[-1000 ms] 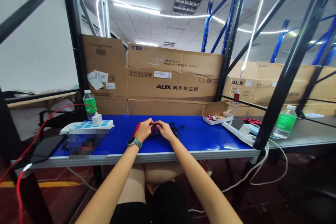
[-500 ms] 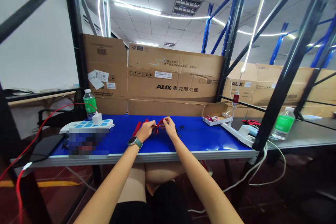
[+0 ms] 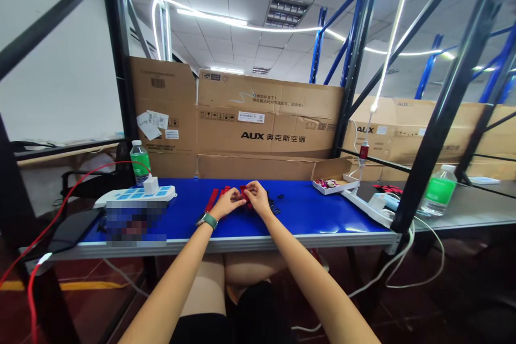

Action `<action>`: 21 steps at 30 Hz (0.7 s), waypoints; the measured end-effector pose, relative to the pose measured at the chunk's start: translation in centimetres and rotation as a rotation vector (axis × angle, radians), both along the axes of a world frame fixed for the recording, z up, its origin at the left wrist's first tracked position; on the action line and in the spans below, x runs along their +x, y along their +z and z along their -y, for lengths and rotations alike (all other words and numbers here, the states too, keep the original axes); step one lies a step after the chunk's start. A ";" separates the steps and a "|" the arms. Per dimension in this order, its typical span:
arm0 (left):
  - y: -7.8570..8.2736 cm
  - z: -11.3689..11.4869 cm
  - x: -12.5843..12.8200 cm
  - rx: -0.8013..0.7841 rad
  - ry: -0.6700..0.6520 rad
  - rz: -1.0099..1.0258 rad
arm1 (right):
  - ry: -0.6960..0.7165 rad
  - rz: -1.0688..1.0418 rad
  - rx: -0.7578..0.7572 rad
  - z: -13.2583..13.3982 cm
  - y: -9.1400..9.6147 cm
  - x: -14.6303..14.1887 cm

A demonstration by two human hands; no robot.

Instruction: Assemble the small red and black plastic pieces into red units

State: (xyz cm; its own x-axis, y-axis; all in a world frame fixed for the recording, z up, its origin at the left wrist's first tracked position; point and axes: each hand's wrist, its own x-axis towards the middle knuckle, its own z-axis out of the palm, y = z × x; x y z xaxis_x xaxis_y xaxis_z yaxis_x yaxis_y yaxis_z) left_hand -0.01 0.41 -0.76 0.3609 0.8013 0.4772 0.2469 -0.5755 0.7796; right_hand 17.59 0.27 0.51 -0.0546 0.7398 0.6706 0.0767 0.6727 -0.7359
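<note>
Over the middle of the blue tabletop (image 3: 193, 220), my left hand (image 3: 228, 202) and my right hand (image 3: 258, 198) meet around a red strap (image 3: 244, 192). Both hands pinch it between thumb and fingers, with part of the strap hidden behind them. Just left of my left hand lie other red straps (image 3: 212, 200), flat on the table. Small black pieces (image 3: 274, 207) lie beside my right hand, partly covered by it, and one more black piece (image 3: 281, 196) sits a bit farther right.
At the back right stands an open white box (image 3: 332, 187) with small wrapped items, near a white power strip (image 3: 368, 208). On the left are another power strip (image 3: 133, 194), a water bottle (image 3: 140, 164) and a blurred-out patch (image 3: 136, 224). Cardboard (image 3: 266, 118) walls the back.
My hands have come closer together, and the strap that arched between them is now bunched at the fingertips. The view has shifted slightly.
</note>
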 end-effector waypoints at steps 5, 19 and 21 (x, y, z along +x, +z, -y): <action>0.0 0.0 0.2 -0.105 -0.111 0.078 | 0.091 -0.146 -0.060 -0.4 -0.1 0.1; 1.6 0.5 -0.1 0.162 0.143 0.257 | -0.035 0.113 0.107 0.5 0.4 0.0; 1.6 0.5 -0.2 0.187 0.172 0.256 | -0.050 0.149 0.144 1.2 0.8 0.0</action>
